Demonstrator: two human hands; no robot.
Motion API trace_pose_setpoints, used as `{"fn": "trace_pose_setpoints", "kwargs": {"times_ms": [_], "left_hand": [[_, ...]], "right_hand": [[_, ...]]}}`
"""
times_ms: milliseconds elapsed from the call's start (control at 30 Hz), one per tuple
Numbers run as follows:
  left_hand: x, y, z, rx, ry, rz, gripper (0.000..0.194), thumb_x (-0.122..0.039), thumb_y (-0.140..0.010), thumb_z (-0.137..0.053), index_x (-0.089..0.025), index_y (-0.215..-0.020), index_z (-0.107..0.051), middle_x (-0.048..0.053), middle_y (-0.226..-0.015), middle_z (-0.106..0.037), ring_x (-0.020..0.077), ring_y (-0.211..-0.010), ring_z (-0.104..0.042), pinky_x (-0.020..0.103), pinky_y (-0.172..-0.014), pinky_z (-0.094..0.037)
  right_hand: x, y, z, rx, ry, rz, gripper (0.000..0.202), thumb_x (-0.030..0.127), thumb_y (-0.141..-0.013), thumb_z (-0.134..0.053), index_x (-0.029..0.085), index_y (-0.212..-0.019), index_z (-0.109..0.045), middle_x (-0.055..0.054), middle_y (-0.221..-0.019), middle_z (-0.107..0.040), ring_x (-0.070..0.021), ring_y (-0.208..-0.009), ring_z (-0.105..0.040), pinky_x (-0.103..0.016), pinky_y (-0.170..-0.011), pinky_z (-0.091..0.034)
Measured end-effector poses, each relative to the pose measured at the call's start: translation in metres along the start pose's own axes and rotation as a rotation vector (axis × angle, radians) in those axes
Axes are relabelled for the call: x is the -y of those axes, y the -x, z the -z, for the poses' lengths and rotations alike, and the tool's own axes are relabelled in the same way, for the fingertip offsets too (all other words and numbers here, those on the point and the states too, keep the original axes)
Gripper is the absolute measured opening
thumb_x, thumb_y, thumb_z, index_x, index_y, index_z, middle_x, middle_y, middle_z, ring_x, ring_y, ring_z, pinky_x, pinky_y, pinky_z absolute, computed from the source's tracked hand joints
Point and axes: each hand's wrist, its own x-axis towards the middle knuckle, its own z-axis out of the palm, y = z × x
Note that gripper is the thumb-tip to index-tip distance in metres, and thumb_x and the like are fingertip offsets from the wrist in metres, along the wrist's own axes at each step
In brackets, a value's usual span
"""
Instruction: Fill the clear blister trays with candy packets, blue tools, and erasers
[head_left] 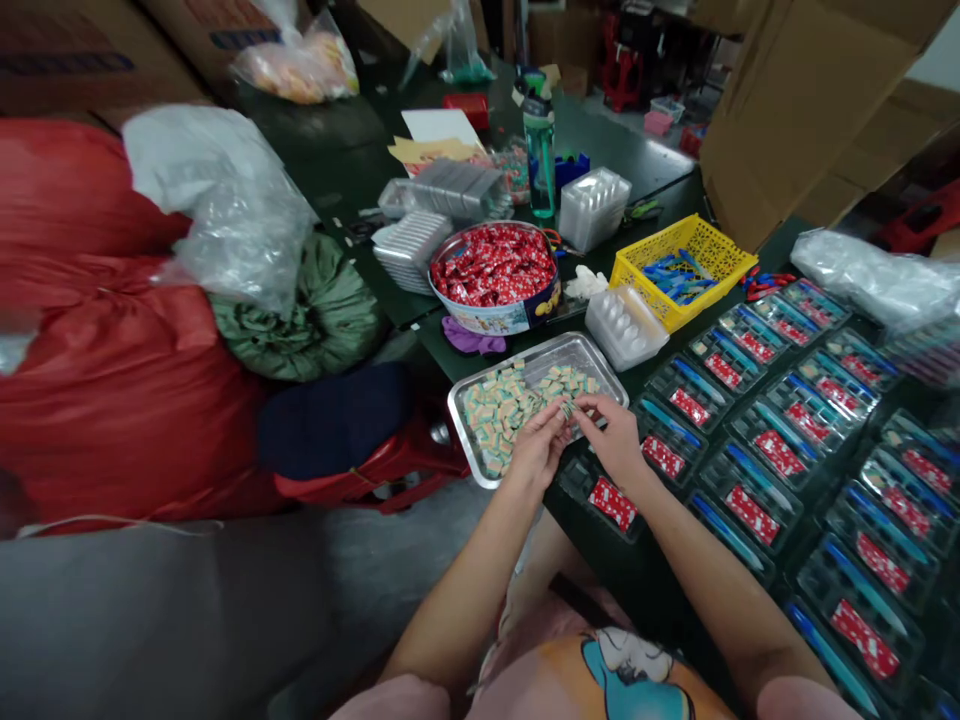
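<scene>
A shallow metal tray [471,388] holds many small beige-and-green square pieces [499,412]. Over its near right edge my left hand [541,440] is closed, with a few of these pieces between its fingertips. Right beside it, my right hand [611,438] is closed too, its thumb and fingers pinched at the same pieces. The fingertips of both hands meet, so exactly which piece each one grips is partly hidden. Under my right wrist lies a clear plastic tray with a red dotted packet [613,502] in it.
Rows of clear trays with blue pens and red packets [780,452] cover the right side. Beyond the metal tray stand a round tin [491,318] of red packets, a yellow basket [679,265], clear plastic trays [626,325] and a bottle [540,150]. Large red sacks [112,400] stand left.
</scene>
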Motion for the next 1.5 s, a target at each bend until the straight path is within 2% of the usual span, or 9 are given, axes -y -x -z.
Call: {"fn": "trace_pose_setpoints", "kwargs": {"times_ms": [200,400,500,700,900,1033,1167,1333,1500], "left_hand": [[0.001,0.002,-0.001,0.028,-0.01,-0.021,0.029,-0.011,-0.068,-0.077,-0.016,-0.096,-0.073,0.004,-0.082,-0.072,0.0078,-0.065,-0.064,0.016,-0.064,-0.052],[0.002,0.008,-0.003,0.072,-0.029,-0.019,0.027,-0.012,-0.066,-0.078,-0.018,-0.092,-0.073,0.002,-0.081,-0.072,0.0078,-0.065,-0.064,0.017,-0.067,-0.054],[0.002,0.011,-0.008,0.086,-0.061,-0.032,0.029,-0.013,-0.065,-0.079,-0.021,-0.092,-0.072,0.001,-0.085,-0.073,0.0093,-0.07,-0.066,0.018,-0.069,-0.055],[0.007,0.019,-0.023,0.201,-0.138,-0.029,0.035,-0.015,-0.062,-0.081,-0.022,-0.094,-0.069,0.0,-0.09,-0.072,0.012,-0.079,-0.067,0.022,-0.075,-0.056],[0.023,0.03,-0.036,0.235,-0.12,-0.038,0.039,-0.011,-0.059,-0.082,-0.02,-0.094,-0.068,0.0,-0.088,-0.071,0.0126,-0.076,-0.067,0.024,-0.072,-0.056],[0.037,0.044,-0.048,0.301,-0.124,0.036,0.04,-0.012,-0.057,-0.083,-0.016,-0.094,-0.068,0.002,-0.085,-0.071,0.0127,-0.072,-0.067,0.025,-0.07,-0.056],[0.052,0.052,-0.057,0.296,-0.117,0.05,0.045,-0.012,-0.057,-0.084,-0.018,-0.098,-0.067,0.002,-0.084,-0.071,0.011,-0.069,-0.066,0.023,-0.068,-0.055],[0.068,0.067,-0.059,0.336,-0.133,0.085,0.037,-0.014,-0.062,-0.082,-0.016,-0.095,-0.067,0.001,-0.082,-0.07,0.0089,-0.067,-0.065,0.019,-0.066,-0.053],[0.081,0.08,-0.057,0.345,-0.105,0.159,0.031,-0.013,-0.065,-0.08,-0.015,-0.094,-0.068,0.003,-0.084,-0.071,0.0088,-0.069,-0.065,0.018,-0.067,-0.051]], "right_hand": [[0.003,0.0,0.003,0.022,0.028,0.071,0.017,0.024,-0.088,-0.054,0.025,-0.096,-0.069,-0.004,-0.096,-0.07,-0.0189,-0.088,-0.064,-0.033,-0.078,-0.052],[0.011,0.007,0.007,-0.03,0.038,0.115,0.016,0.022,-0.089,-0.054,0.026,-0.096,-0.068,-0.004,-0.096,-0.07,-0.0185,-0.093,-0.065,-0.033,-0.087,-0.051],[0.017,0.01,0.013,-0.052,0.044,0.117,0.015,0.022,-0.087,-0.057,0.025,-0.095,-0.069,-0.003,-0.095,-0.071,-0.0171,-0.092,-0.065,-0.03,-0.087,-0.051],[0.026,0.022,0.033,-0.074,0.063,0.097,0.02,0.021,-0.089,-0.056,0.023,-0.105,-0.068,-0.001,-0.105,-0.07,-0.0135,-0.1,-0.064,-0.026,-0.092,-0.048],[0.037,0.043,0.058,-0.102,0.069,0.128,0.021,0.02,-0.091,-0.054,0.019,-0.107,-0.068,-0.004,-0.105,-0.07,-0.0135,-0.102,-0.064,-0.026,-0.093,-0.047],[0.039,0.058,0.074,-0.208,0.055,0.137,0.02,0.018,-0.089,-0.055,0.019,-0.103,-0.069,-0.004,-0.099,-0.071,-0.0144,-0.096,-0.064,-0.027,-0.089,-0.049],[0.037,0.071,0.087,-0.273,0.054,0.134,0.017,0.019,-0.088,-0.057,0.02,-0.099,-0.07,-0.003,-0.096,-0.071,-0.0144,-0.09,-0.065,-0.027,-0.084,-0.051],[0.036,0.093,0.094,-0.361,0.077,0.057,0.016,0.022,-0.087,-0.057,0.021,-0.097,-0.07,-0.004,-0.097,-0.072,-0.0166,-0.092,-0.066,-0.031,-0.086,-0.051],[0.028,0.114,0.098,-0.374,0.088,-0.001,0.018,0.025,-0.087,-0.057,0.02,-0.1,-0.068,-0.005,-0.099,-0.072,-0.0177,-0.091,-0.066,-0.03,-0.079,-0.052]]}}
